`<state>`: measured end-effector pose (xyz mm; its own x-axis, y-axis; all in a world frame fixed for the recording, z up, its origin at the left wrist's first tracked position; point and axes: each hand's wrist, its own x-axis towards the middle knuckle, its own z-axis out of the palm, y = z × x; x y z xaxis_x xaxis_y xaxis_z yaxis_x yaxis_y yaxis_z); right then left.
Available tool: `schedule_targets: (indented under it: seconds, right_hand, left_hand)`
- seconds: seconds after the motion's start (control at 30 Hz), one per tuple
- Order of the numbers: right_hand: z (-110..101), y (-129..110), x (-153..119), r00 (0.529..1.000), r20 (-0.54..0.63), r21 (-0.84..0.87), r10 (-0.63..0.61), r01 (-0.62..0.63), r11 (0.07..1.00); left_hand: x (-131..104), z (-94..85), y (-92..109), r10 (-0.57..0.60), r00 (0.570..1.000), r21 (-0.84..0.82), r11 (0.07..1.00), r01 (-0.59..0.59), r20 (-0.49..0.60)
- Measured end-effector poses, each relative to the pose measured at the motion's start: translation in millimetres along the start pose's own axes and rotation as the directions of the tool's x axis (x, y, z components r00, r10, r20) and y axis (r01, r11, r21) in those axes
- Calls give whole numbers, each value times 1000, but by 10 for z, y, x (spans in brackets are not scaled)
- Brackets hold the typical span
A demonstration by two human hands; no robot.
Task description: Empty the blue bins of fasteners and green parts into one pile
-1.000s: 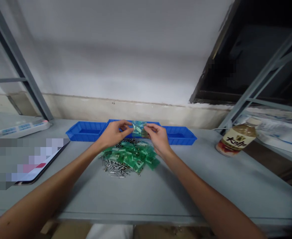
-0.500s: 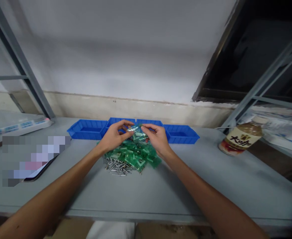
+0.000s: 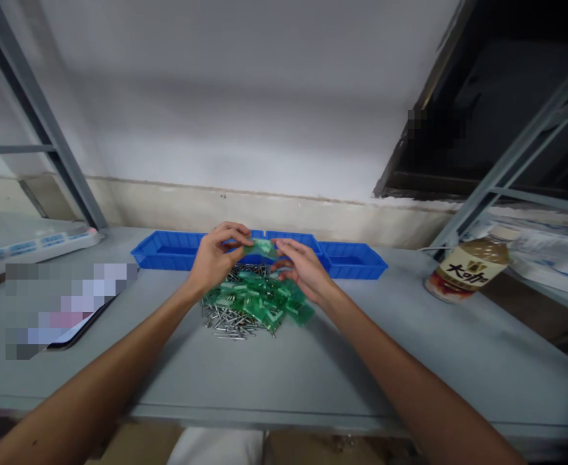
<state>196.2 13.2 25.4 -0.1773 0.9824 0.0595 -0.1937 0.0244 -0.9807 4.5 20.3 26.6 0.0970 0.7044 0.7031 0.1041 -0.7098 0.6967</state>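
In front of me, above a pile, a small translucent green plastic bag [image 3: 264, 247] is stretched between my hands. My left hand [image 3: 220, 257] pinches its left end between thumb and fingers. The fingertips of my right hand [image 3: 305, 268] are at the bag's right end, with the lower fingers curled apart beneath. What the bag holds is hard to make out. Below lie more green plastic bags [image 3: 259, 298] with small light pieces inside. Loose silver metal pins or screws [image 3: 230, 321] are heaped at their near side, with others behind the bags.
Blue plastic bins [image 3: 167, 250] stand in a row along the wall, the right one [image 3: 354, 260] angled. A phone [image 3: 77, 329], partly blurred out, and a white power strip [image 3: 51, 244] lie left. A drink bottle [image 3: 472, 268] stands right, near grey metal frame posts [image 3: 477, 213].
The bag has turned flatter and looks greener between my hands. My left hand has risen slightly, and my right hand's lower fingers have opened outward.
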Motion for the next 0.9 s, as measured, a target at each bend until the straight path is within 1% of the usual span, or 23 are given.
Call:
schedule_targets:
  seconds: [0.07, 0.13, 0.2, 0.27, 0.37, 0.47, 0.63, 0.73, 0.8, 0.83, 0.9]
  right_hand:
    - [3, 17, -1, 995, 87, 80, 37, -44, 996]
    - [3, 38, 6, 993, 115, 111, 26, -39, 993]
    - [-3, 59, 20, 996, 85, 105, -5, -4, 994]
    - [-9, 73, 35, 998, 29, 73, -52, 50, 996]
    - [-10, 74, 46, 988, -33, -24, -148, 147, 989]
    - [-1, 61, 42, 972, -52, -97, -231, 225, 969]
    - [6, 52, 38, 948, -58, -149, -314, 303, 941]
    - [13, 53, 33, 948, -43, -146, -316, 306, 941]
    - [17, 53, 26, 952, -48, -121, -301, 294, 948]
    - [17, 53, 25, 954, -60, -112, -294, 286, 952]
    - [8, 60, 32, 951, -97, -120, -294, 282, 952]
  left_hand:
    - [-6, -6, -13, 23, 1000, 27, 999, -23, 3]
    - [-13, -12, -26, 15, 1000, 68, 998, -16, 17]
    - [-21, -16, -35, -38, 999, 116, 993, 34, 37]
    - [-29, -13, -32, -125, 991, 154, 981, 116, 54]
    - [-45, 8, -5, -220, 968, 114, 972, 207, 119]
    - [-63, 35, 21, -246, 952, 71, 969, 236, 185]
    - [-80, 52, 27, -243, 947, 132, 967, 219, 212]
    - [-61, 34, 24, -250, 948, 127, 965, 229, 195]
    - [-21, 1, 11, -249, 956, 102, 967, 235, 155]
    - [7, -24, -3, -244, 963, 91, 968, 235, 110]
    - [71, -90, -50, -223, 975, 112, 968, 223, -17]
